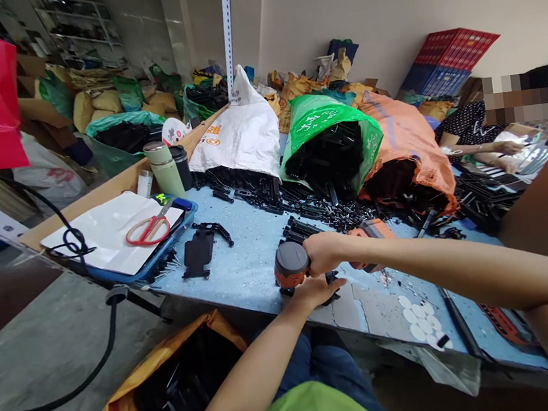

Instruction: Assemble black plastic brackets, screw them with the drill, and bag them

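Observation:
My right hand [323, 251] is closed around the grip of an orange and grey electric screwdriver [291, 264], which stands over the near edge of the blue table [246, 271]. Just below the tool lies my left hand [317, 291], fingers together over a small black plastic part [333, 280] that is mostly hidden. Loose black plastic parts [315, 217] are scattered just beyond the tool.
White [241, 136], green [330, 136] and orange [409, 150] sacks spill black parts at the back. A blue tray [184, 225] with white sheets and red scissors [149, 229] sits left, beside flasks [163, 168]. An open sack [176, 388] stands by my knee. Another person [489, 141] works at right.

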A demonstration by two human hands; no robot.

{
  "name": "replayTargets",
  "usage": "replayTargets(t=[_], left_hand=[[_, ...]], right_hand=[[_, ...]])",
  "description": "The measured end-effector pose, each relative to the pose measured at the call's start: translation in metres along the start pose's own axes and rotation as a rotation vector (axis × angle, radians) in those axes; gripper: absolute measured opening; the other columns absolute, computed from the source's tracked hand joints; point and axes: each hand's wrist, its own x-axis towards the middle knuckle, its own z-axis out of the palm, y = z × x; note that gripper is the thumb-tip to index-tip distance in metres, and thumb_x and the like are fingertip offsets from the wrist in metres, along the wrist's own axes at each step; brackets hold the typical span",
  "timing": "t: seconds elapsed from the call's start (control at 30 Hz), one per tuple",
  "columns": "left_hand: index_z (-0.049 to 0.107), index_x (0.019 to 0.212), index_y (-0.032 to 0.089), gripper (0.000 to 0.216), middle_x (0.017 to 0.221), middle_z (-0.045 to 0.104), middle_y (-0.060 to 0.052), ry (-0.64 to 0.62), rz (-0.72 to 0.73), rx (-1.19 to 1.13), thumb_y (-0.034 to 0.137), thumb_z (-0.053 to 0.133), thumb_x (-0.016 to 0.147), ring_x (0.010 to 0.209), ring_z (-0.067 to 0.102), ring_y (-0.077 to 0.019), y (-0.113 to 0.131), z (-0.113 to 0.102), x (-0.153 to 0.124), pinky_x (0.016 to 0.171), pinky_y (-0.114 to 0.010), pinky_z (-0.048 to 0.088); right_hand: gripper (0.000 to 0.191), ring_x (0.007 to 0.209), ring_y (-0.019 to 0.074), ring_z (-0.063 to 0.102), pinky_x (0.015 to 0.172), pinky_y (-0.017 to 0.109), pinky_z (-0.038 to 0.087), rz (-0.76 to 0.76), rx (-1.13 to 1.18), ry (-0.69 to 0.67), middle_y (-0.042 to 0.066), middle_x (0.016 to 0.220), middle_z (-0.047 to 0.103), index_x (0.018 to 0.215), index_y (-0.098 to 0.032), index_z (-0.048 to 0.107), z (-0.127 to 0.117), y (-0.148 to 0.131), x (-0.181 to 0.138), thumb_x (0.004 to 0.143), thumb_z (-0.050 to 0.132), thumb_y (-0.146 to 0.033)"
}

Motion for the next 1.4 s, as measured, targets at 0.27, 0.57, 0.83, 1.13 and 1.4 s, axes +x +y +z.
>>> replayTargets(t=[0.27, 0.57, 0.83, 1.13, 1.4], left_hand=[[0.034, 0.134, 0.018, 0.076, 0.129, 0.049, -0.014, 0.054, 0.052, 0.171, 0.071, 0.023, 0.08, 0.115, 0.048, -0.0312, -0.001, -0.002, -0.001, 0.091, -0.042, 0.041], [0.032, 0.136, 0.02, 0.058, 0.146, 0.027, -0.009, 0.111, 0.202, 0.497, 0.052, 0.027, 0.088, 0.136, 0.009, -0.0286, -0.031, -0.065, 0.091, 0.105, -0.06, 0.0], [0.026, 0.139, 0.025, 0.055, 0.147, 0.023, -0.003, 0.108, 0.215, 0.531, 0.049, 0.021, 0.09, 0.137, 0.006, -0.0235, -0.051, -0.053, 0.113, 0.103, -0.061, -0.008], [0.028, 0.139, 0.023, 0.056, 0.146, 0.026, -0.005, 0.126, 0.207, 0.544, 0.05, 0.022, 0.089, 0.137, 0.006, -0.025, -0.047, -0.054, 0.11, 0.104, -0.061, -0.005], [0.027, 0.139, 0.024, 0.055, 0.146, 0.026, -0.005, 0.114, 0.185, 0.532, 0.047, 0.024, 0.089, 0.137, 0.005, -0.0271, -0.041, -0.058, 0.11, 0.103, -0.061, -0.007]], right_hand=[[0.037, 0.055, 0.0145, 0.056, 0.047, 0.022, 0.041, -0.054, 0.46, -0.098, 0.002, 0.067, 0.063, 0.09, -0.013, 0.067, 0.017, 0.048, 0.004, 0.058, 0.066, -0.031], [0.028, 0.045, 0.0121, 0.05, 0.041, 0.021, 0.039, 0.366, 0.595, 0.049, 0.0, 0.053, 0.055, 0.08, -0.009, 0.064, 0.016, 0.17, 0.005, 0.06, 0.065, -0.029], [0.024, 0.057, 0.0148, 0.055, 0.049, 0.022, 0.041, 0.377, 0.505, 0.008, 0.001, 0.062, 0.059, 0.074, -0.01, 0.067, 0.035, 0.197, 0.034, 0.053, 0.066, -0.023], [0.023, 0.049, 0.0148, 0.055, 0.043, 0.022, 0.04, 0.338, 0.474, 0.006, 0.002, 0.057, 0.058, 0.075, -0.013, 0.064, 0.046, 0.182, 0.01, 0.056, 0.058, -0.026], [0.026, 0.047, 0.0157, 0.055, 0.042, 0.023, 0.041, 0.311, 0.463, -0.047, 0.003, 0.057, 0.059, 0.077, -0.012, 0.064, 0.054, 0.162, 0.015, 0.053, 0.058, -0.021]])
